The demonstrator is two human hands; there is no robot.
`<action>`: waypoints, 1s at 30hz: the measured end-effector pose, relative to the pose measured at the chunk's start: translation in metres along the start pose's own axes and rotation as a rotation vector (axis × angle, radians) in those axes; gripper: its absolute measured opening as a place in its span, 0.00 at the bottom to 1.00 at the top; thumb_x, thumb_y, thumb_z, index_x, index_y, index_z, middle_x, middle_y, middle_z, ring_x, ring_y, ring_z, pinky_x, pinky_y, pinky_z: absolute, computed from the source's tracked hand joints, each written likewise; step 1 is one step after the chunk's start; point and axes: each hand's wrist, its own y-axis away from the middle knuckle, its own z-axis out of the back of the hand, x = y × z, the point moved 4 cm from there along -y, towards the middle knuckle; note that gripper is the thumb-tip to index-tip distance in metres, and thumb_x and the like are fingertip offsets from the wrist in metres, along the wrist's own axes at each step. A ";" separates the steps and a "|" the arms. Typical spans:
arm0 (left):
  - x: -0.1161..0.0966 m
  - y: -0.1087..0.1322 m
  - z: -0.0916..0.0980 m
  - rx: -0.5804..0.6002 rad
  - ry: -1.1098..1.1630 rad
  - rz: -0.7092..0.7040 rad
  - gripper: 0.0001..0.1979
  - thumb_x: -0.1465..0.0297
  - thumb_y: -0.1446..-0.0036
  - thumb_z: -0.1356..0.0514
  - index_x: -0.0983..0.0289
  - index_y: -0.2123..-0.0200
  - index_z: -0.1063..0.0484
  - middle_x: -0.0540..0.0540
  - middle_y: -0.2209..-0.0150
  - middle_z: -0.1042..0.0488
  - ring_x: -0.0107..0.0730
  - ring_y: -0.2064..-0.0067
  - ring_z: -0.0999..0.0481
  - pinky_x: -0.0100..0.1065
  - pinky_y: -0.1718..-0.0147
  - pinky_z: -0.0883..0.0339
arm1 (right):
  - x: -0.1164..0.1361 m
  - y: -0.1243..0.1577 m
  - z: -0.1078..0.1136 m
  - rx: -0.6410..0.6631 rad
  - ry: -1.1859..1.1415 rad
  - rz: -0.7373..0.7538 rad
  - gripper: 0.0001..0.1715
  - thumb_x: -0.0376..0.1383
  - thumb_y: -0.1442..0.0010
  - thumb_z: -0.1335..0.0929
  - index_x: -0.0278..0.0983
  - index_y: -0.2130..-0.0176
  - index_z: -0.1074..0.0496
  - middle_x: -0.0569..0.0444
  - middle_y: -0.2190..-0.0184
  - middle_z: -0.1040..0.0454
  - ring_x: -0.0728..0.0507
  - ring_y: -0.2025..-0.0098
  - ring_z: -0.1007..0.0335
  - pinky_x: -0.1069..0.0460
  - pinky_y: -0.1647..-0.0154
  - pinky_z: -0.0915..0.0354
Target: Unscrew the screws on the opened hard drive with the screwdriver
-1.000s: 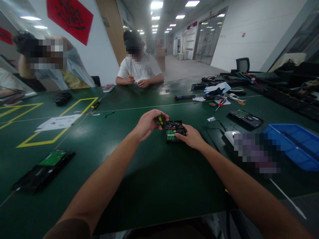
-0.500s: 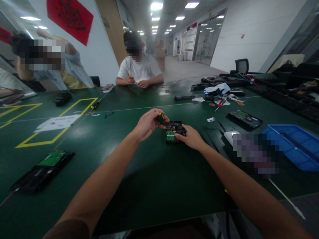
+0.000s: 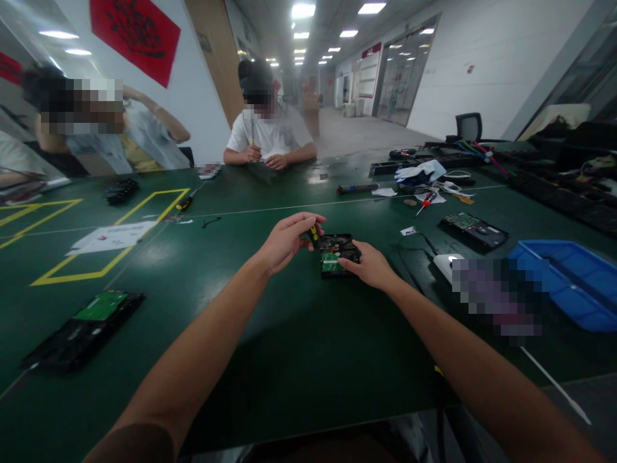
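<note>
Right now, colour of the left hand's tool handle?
Tool handle: dark with yellow, head view.

A hard drive [image 3: 332, 257] on a table [image 3: 313, 360] lies between the left hand [image 3: 289, 241], around what seems a screwdriver [image 3: 315, 236], and the right hand [image 3: 373, 267]. Left, a second drive [image 3: 87, 328]; right, a third drive [image 3: 475, 231] near a tray [image 3: 571, 283]. Opposite, a person [image 3: 272, 132].

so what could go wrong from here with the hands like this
The black-and-yellow screwdriver in the left hand is close beside the hard drive; if it slipped, it might scratch the green circuit board.
The right hand has its thumb beside that board, so a slip could catch it too.
If the right hand's grip loosened, the drive might shift or turn.
</note>
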 end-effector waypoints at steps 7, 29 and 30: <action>0.002 0.000 0.000 -0.013 0.100 0.019 0.11 0.68 0.39 0.39 0.64 0.53 0.30 0.61 0.59 0.21 0.40 0.58 0.21 0.33 0.71 0.30 | 0.003 0.001 0.001 -0.003 -0.003 0.014 0.32 0.50 0.38 0.28 0.37 0.41 0.30 0.43 0.45 0.25 0.34 0.44 0.29 0.42 0.43 0.34; -0.002 0.000 -0.001 -0.026 0.122 0.022 0.09 0.69 0.37 0.42 0.65 0.56 0.25 0.60 0.60 0.23 0.39 0.55 0.22 0.37 0.62 0.24 | 0.004 0.002 0.003 0.008 -0.009 -0.027 0.32 0.51 0.38 0.28 0.39 0.40 0.29 0.43 0.44 0.26 0.35 0.44 0.28 0.42 0.44 0.34; -0.002 0.000 -0.001 -0.022 0.132 0.017 0.09 0.69 0.37 0.41 0.64 0.56 0.25 0.59 0.60 0.23 0.39 0.55 0.21 0.38 0.61 0.24 | 0.004 0.002 0.003 0.008 -0.010 -0.024 0.32 0.51 0.38 0.28 0.39 0.40 0.29 0.43 0.44 0.26 0.35 0.44 0.28 0.42 0.44 0.34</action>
